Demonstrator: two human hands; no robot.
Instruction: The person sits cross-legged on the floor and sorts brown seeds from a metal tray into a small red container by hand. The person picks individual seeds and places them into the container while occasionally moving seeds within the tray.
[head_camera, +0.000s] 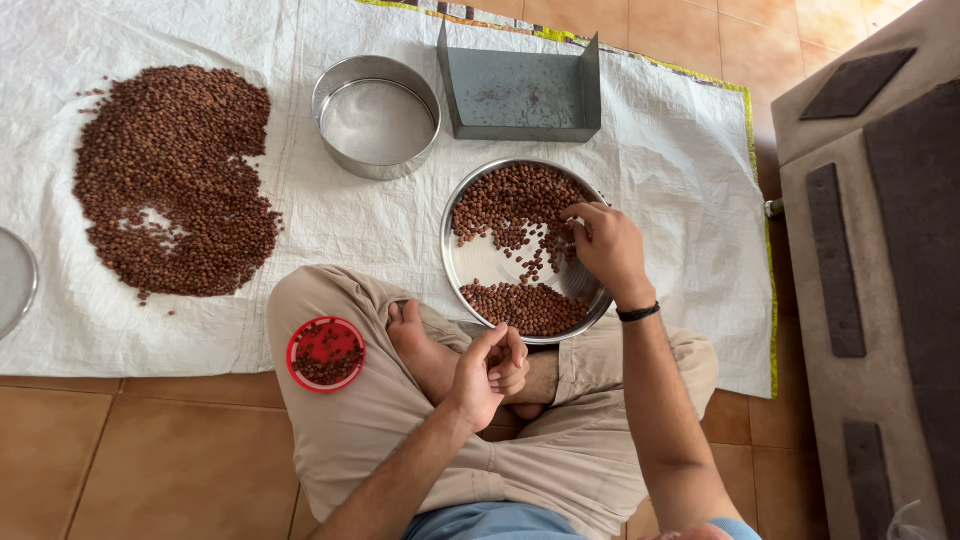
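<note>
A round steel plate (472, 270) lies on the white sheet in front of my crossed legs, with brown seeds (510, 200) in two heaps, one far and one near. My right hand (605, 250) reaches into the plate from the right, fingertips down among the scattered seeds in the middle. My left hand (487, 375) rests above my foot at the plate's near rim, fingers curled in; whether it holds any seeds I cannot tell. A small red lid (326, 353) with a few seeds sits on my left knee.
A large heap of brown seeds (175, 180) is spread on the white sheet (680, 170) at left. A round steel sieve (376, 115) and a grey metal scoop tray (520, 95) lie beyond the plate. Another sieve's rim (15, 280) shows at far left. A grey padded bench (870, 260) stands at right.
</note>
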